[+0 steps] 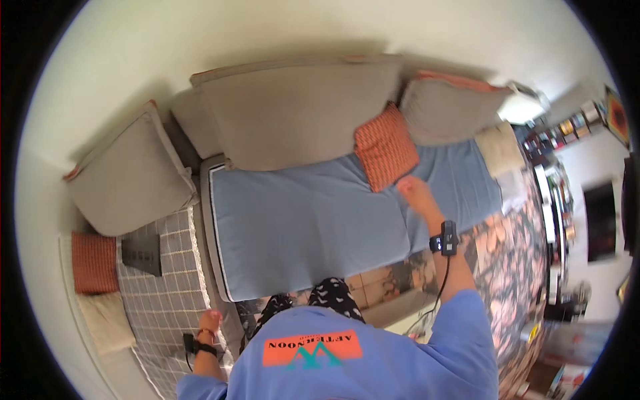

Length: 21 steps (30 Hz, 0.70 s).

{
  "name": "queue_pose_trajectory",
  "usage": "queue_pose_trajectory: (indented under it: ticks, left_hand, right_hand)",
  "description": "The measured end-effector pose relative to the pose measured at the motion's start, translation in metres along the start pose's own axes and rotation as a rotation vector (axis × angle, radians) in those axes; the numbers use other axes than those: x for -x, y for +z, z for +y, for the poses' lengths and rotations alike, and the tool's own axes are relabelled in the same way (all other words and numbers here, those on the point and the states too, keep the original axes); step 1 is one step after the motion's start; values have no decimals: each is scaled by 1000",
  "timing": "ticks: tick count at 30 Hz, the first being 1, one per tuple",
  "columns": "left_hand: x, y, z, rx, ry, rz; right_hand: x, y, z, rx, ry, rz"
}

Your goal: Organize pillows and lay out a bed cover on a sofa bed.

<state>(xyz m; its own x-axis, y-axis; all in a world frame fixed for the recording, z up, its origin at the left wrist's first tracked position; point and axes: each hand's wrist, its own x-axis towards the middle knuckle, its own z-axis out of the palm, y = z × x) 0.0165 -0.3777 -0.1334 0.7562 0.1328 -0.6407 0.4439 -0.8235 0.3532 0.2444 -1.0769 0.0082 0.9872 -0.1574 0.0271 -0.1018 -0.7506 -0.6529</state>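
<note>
An orange patterned cushion (386, 147) leans against the grey back cushions of a sofa, its lower edge on the blue seat cover (310, 220). Just below that edge is my right hand (414, 194), fingers curled and blurred; whether they touch or grip the cushion cannot be made out. My left hand (211, 320) hangs low at the left, nearest the sofa's edge and the checked cover (165, 285). Its fingers look bent, with no object visible in them. Each wrist wears a black strap with a small device.
Large grey back cushions (295, 115) line the wall. On the checked side lie a dark laptop-like object (142, 254), another orange cushion (94, 262) and a beige cushion (106, 321). A beige pillow (500, 149) sits at the far right end. Shelves and a wall-mounted television (600, 222) stand beyond the patterned floor.
</note>
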Motion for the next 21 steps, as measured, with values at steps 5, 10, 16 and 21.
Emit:
queue_pose_trajectory:
  ticks: [5,10,16,21]
  left_hand:
    - [109,72,0,521,-501,-77]
    - [211,123,47,678,-725,100]
    - [299,163,124,733,-942,73]
    - [293,178,157,699,-991,68]
  right_hand:
    - [-222,17,-55,218,-454,19]
    - [-392,82,-113,615,-695,185]
    - [-456,154,-166,529,-529,-134]
    - [-423,197,-147,465,-673,-27]
